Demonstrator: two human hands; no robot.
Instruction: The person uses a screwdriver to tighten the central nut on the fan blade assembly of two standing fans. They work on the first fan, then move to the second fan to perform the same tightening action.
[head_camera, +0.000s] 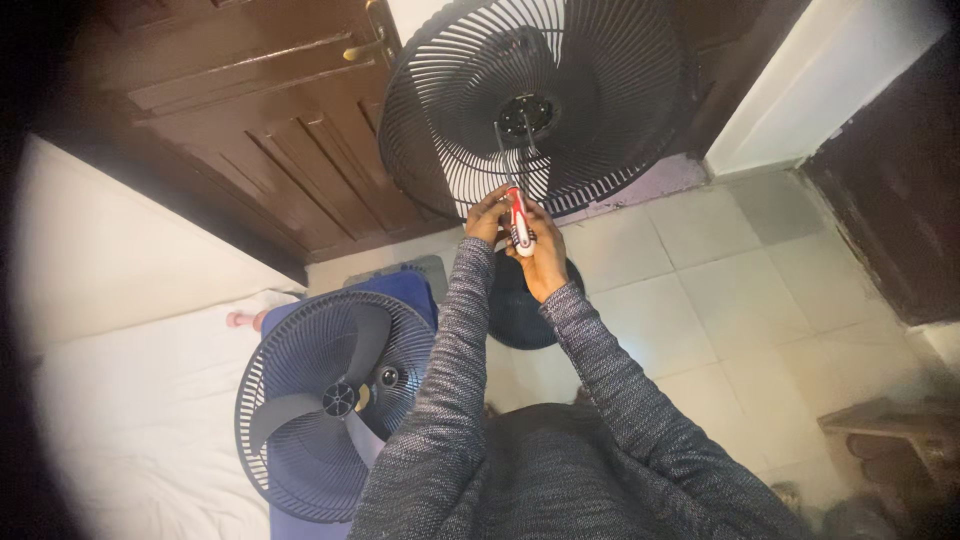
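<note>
Both hands up at the standing fan: right hand (545, 262) wrapped round a red/white-handled screwdriver (518, 222), shaft aimed at the hub (527, 117) of the rear grille (535, 105). Left hand (487, 215) pinched on the handle top, steadying. Front grille w/ blades (335, 405) lies on the bed (130, 420), off to the left. Risk imo: tip slips off the hub screw and jabs thru the wires, or chews the screw head, since the angle's long and oblique. Grille could also wobble on its round base (525, 305), nothing bracing it.
</note>
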